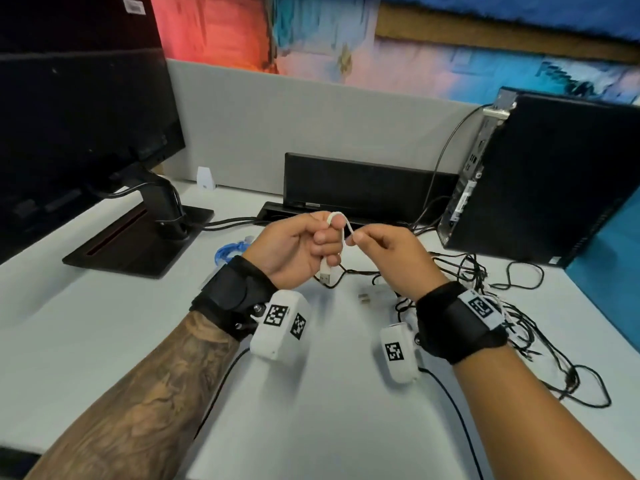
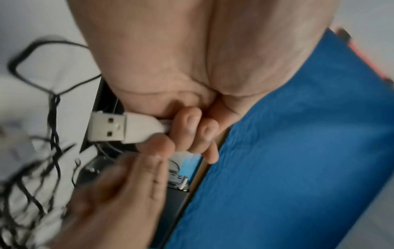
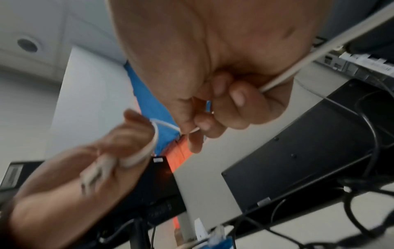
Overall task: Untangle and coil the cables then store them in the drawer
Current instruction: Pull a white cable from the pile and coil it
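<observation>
While both hands point(image 1: 298, 244) pinch white cable point(image 1: 341, 221) | black tangle point(image 1: 491, 292) right

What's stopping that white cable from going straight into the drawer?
No drawer shows in any view, so that path can't be judged. The white cable is held by both the left hand and right hand, only partly looped, and its far end runs toward the tangled black cables on the desk.
</observation>
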Demonstrator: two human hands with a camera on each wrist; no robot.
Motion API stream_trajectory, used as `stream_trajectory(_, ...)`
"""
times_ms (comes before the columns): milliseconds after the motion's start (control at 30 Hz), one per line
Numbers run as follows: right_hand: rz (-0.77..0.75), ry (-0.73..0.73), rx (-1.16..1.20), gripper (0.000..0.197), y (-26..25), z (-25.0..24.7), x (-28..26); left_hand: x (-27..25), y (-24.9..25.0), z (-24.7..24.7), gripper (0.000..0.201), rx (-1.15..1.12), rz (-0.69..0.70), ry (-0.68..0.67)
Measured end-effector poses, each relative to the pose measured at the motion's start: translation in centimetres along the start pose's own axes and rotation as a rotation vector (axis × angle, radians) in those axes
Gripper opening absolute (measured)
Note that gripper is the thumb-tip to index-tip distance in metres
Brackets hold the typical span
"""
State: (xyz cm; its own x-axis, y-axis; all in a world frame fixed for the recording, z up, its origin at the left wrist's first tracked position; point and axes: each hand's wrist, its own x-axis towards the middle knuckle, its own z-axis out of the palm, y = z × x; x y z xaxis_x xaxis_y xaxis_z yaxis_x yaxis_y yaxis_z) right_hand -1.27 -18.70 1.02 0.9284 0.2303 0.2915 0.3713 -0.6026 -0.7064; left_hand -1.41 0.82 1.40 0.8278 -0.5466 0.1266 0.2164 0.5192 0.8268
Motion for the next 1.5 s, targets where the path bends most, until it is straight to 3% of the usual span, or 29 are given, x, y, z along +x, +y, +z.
stream_trajectory(67, -0.004, -0.097, -0.009, 0.025, -0.2, 0.8, -0.3, 0.6, 0.7, -0.3, 0.025, -0.148, 0.043, 0.019)
stream_trajectory(200, -0.008, -0.259, -0.112, 0.045, -1.2, 1.9, -1.5, 2.3, 0.6, -1.9, 0.025, -0.184, 0.2, 0.28)
stream_trajectory(267, -0.032, -0.302, -0.178, 0.042, -1.9, 1.6, -2.1, 2.8, -0.1, -2.9, 0.025, -0.05, 0.265, 0.4)
stream_trajectory(367, -0.057, -0.293, -0.101, 0.03, -3.4, 0.5, -2.9, 3.0, -1.3, -3.5, 0.023, 0.3, 0.339, 0.525)
stream_trajectory(533, -0.112, -0.114, 0.137, 0.022, -3.8, -1.2, -1.3, 2.9, -3.2, -3.3, 0.02, 0.8, 0.313, 0.384)
stream_trajectory(667, -0.064, 0.119, 0.158, 0.022, -0.7, -1.3, 1.4, 2.5, -4.1, -2.3, 0.036, 0.476, 0.064, 0.171)
stream_trajectory(767, -0.006, 0.141, 0.178, 0.02, 1.3, 0.2, 2.5, 2.0, -4.1, -2.0, 0.029, 0.245, -0.024, 0.108)
stream_trajectory(867, 0.066, -0.053, 0.124, 0.025, 2.1, 2.0, 2.4, 1.7, -3.6, -2.6, 0.023, -0.094, 0.019, 0.146)
stream_trajectory(933, 0.084, -0.221, 0.063, 0.031, 1.9, 2.9, 1.7, 1.7, -3.4, -3.2, 0.024, -0.285, 0.069, 0.258)
stream_trajectory(1000, 0.082, -0.356, -0.014, 0.037, 1.2, 3.3, 1.0, 1.8, -3.4, -3.9, 0.025, -0.316, 0.162, 0.376)
stream_trajectory(1100, 0.05, -0.463, -0.122, 0.041, 0.4, 3.2, 0.0, 1.7, -3.2, -4.5, 0.024, -0.174, 0.269, 0.504)
stream_trajectory(1267, 0.02, -0.427, -0.101, 0.037, -0.7, 1.7, -1.1, 1.6, -4.0, -3.2, 0.02, 0.261, 0.284, 0.564)
stream_trajectory(1400, 0.041, -0.321, -0.043, 0.016, -1.0, 0.0, -1.5, 1.5, -4.6, -2.8, 0.022, 0.725, 0.273, 0.501)
stream_trajectory(1500, -0.019, -0.189, 0.052, 0.016, -1.0, -1.5, -1.6, 1.2, -4.8, -2.2, 0.03, 0.916, 0.183, 0.324)
